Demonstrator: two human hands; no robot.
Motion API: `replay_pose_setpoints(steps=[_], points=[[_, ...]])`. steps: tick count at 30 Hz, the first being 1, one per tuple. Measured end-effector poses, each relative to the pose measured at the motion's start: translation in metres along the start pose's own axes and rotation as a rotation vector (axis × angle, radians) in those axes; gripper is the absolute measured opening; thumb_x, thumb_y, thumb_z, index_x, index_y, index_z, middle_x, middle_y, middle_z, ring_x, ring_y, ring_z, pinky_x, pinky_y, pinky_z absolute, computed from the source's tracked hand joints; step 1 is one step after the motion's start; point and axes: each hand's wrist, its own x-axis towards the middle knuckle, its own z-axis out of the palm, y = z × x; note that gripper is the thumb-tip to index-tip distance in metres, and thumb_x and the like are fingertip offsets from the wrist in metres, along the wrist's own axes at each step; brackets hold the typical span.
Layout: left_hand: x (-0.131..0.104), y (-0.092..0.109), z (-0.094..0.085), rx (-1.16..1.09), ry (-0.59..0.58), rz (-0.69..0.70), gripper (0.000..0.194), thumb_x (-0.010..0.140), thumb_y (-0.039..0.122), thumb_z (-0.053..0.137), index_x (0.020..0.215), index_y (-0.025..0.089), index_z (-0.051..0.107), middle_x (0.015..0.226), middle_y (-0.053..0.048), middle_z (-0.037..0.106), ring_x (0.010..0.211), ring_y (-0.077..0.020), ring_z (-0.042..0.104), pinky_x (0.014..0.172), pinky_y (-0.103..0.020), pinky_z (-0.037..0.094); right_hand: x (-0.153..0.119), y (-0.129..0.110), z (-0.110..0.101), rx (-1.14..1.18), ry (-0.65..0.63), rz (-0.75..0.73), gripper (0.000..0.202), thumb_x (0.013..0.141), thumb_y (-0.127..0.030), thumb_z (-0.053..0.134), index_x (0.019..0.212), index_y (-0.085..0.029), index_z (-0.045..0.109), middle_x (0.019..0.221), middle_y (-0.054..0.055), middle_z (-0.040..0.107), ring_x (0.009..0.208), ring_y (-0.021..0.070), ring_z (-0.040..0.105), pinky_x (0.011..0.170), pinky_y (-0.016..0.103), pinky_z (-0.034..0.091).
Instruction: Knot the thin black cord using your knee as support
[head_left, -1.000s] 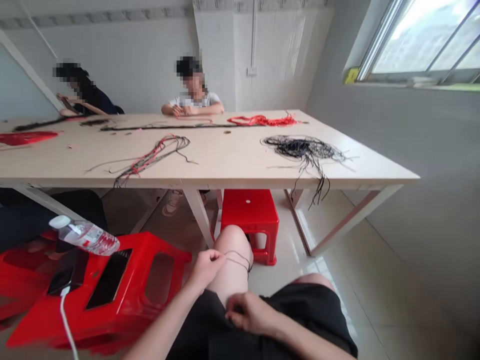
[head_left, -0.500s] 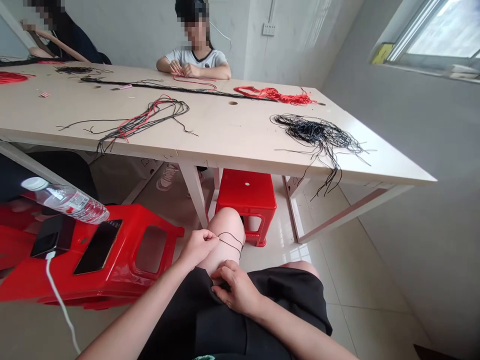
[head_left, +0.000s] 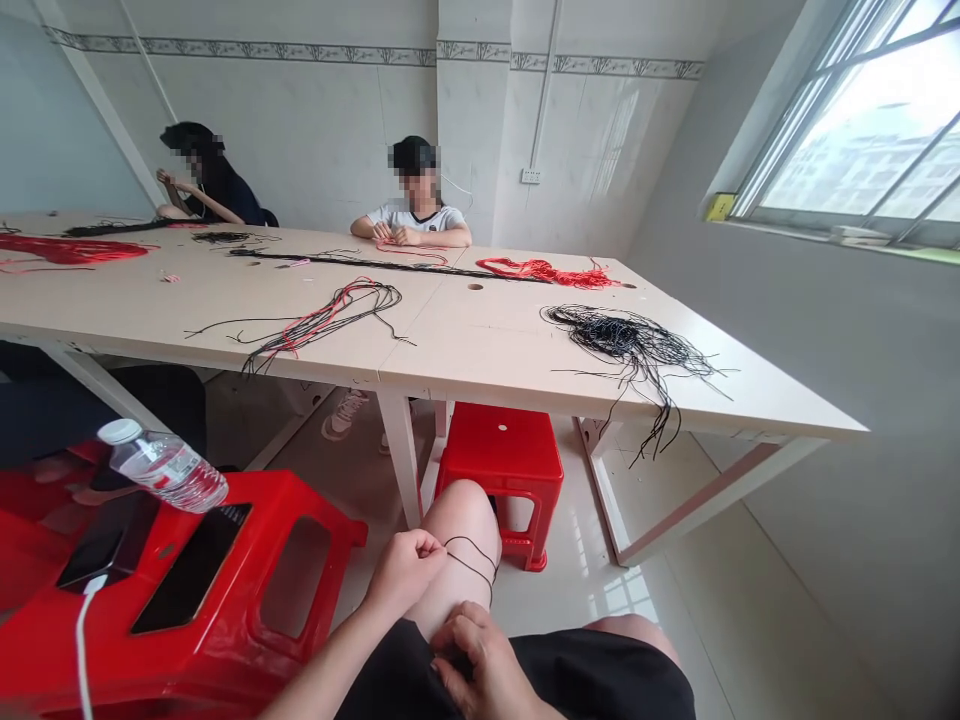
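A thin black cord (head_left: 474, 567) loops around the bare knee, its strands lying across the skin. At the left side of the knee, my left hand (head_left: 411, 568) pinches the cord between thumb and fingertips. My right hand (head_left: 480, 655) rests lower on the thigh, by the hem of the black shorts (head_left: 600, 675). Its fingers are curled together, and what they hold, if anything, is hidden.
The table (head_left: 465, 345) carries a black cord tangle (head_left: 615, 335), mixed cords (head_left: 330, 315) and red cord (head_left: 540, 270). Two people sit across. A red stool (head_left: 502, 445) stands under the table; a bottle (head_left: 169, 470) and a phone (head_left: 193, 568) lie on another at left.
The view has tilted up, so the table, knee and hands appear lower and more wall shows. Both hands keep nearly the same pose at the knee and thigh.
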Motion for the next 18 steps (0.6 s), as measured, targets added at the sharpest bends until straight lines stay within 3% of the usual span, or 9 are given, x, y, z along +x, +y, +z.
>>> replay_pose_setpoints(steps=[7,18], points=[[0.001,-0.005,0.001,0.0,-0.01,0.011,0.011,0.064,0.024,0.052,0.056,0.017,0.054,0.054,0.001,0.053,0.055,-0.0131,0.048,0.054,-0.024,0.036,0.003,0.006,0.0,-0.023,0.024,-0.065,0.008,0.07,-0.015,0.053,0.076,-0.018,0.058,0.079,0.005,0.058,0.071,0.0141,0.055,0.062,0.022,0.045],[-0.01,0.015,-0.005,0.055,0.004,0.088,0.014,0.064,0.028,0.052,0.056,0.017,0.057,0.056,0.0,0.053,0.058,-0.0148,0.05,0.056,-0.025,0.037,0.002,0.006,-0.008,-0.006,0.09,-0.086,0.005,0.074,-0.016,0.053,0.074,-0.018,0.057,0.077,0.004,0.06,0.072,0.0134,0.056,0.066,0.022,0.045]])
